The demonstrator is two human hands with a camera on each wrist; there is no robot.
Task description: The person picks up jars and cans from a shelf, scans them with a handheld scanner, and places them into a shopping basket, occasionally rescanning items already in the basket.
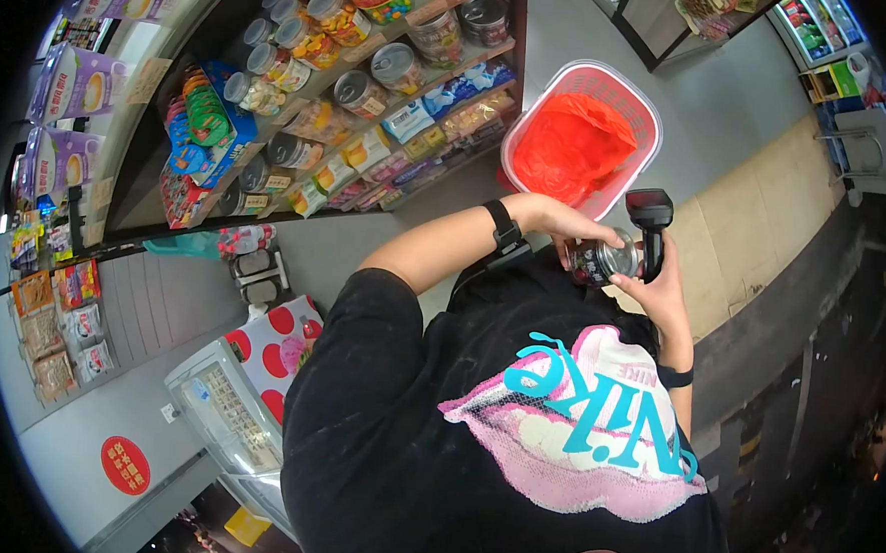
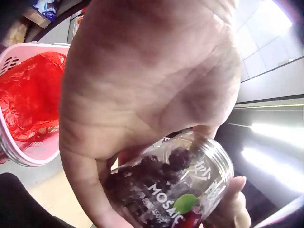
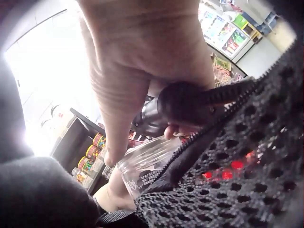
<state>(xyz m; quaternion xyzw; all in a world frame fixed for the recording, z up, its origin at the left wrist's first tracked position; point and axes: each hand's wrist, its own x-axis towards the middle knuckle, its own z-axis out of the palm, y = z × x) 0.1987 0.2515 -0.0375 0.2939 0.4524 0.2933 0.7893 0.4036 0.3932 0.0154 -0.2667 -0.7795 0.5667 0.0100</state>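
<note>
A clear jar with a metal lid (image 1: 620, 254) and dark contents is gripped by the left hand (image 1: 566, 223). In the left wrist view the jar (image 2: 164, 190) lies tilted below the left palm (image 2: 147, 80), its printed label showing. The right hand (image 1: 666, 293) holds a black handheld scanner (image 1: 650, 209) by its handle, with its thumb at the jar's lid end. In the right wrist view the scanner's dark handle (image 3: 183, 104) runs under the right hand (image 3: 147, 52), beside the clear jar (image 3: 147, 161). Some of the right hand's fingers are hidden.
A pink basket (image 1: 654, 127) with a red plastic bag (image 1: 575, 148) in it stands on the floor beyond the hands. Shelves (image 1: 375, 48) of jars and packets rise at the left. A white freezer (image 1: 226, 405) is at the lower left; a grey chair (image 1: 867, 149) stands far right.
</note>
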